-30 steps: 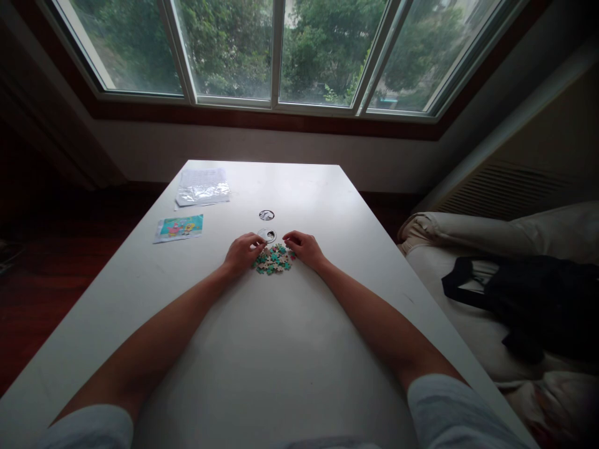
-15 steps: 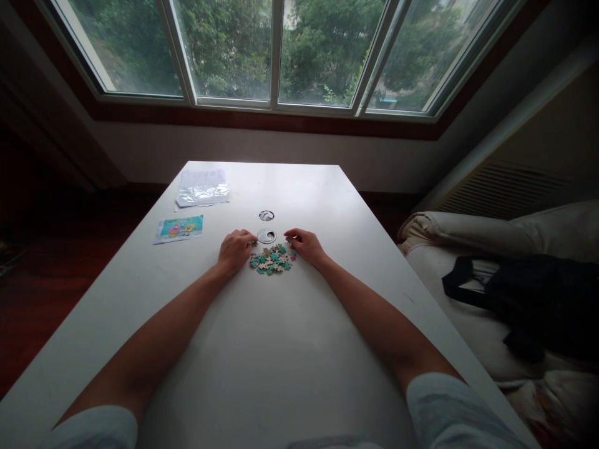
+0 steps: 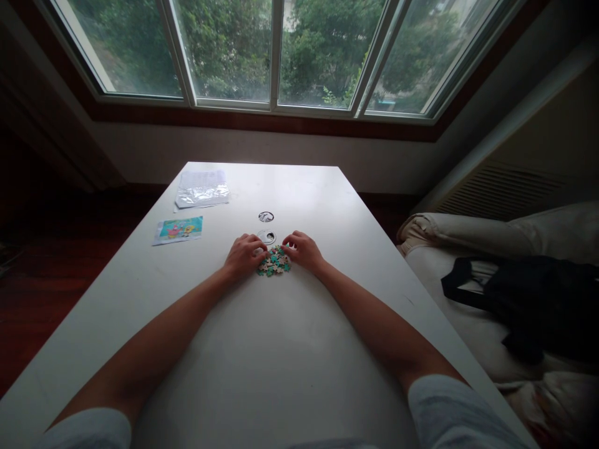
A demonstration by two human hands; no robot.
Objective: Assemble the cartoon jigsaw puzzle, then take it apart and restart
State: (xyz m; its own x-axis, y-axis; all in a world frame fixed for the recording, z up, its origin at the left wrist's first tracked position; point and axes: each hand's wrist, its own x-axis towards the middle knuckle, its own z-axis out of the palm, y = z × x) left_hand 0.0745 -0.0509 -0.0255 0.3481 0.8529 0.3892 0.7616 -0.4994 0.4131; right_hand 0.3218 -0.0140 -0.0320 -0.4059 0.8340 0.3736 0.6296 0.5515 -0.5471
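A small heap of jigsaw puzzle pieces [image 3: 274, 265], green, tan and a little pink, lies on the white table [image 3: 299, 349]. My left hand [image 3: 244, 255] rests against its left edge, palm down, with a gap between thumb and fingers; the fingertips touch the pieces. On the right edge of the heap, my right hand [image 3: 303, 251] has its fingers bent and parted, tips at the pieces. No lifted piece shows in either hand. Just beyond the heap is a round black-and-white disc [image 3: 267, 237], partly covered by my left fingers.
Farther back lies a second round disc [image 3: 266, 216]. To the left are a colourful cartoon picture card [image 3: 178, 230] and a clear plastic bag with papers [image 3: 203, 189]. Right of the table, a dark garment [image 3: 538, 305] lies on a pale sofa [image 3: 440, 268]. A window [image 3: 276, 56] stands ahead.
Both hands have moved inward, the left one further, to the sides of the heap. The puzzle pieces are gathered into a narrower, tighter heap.
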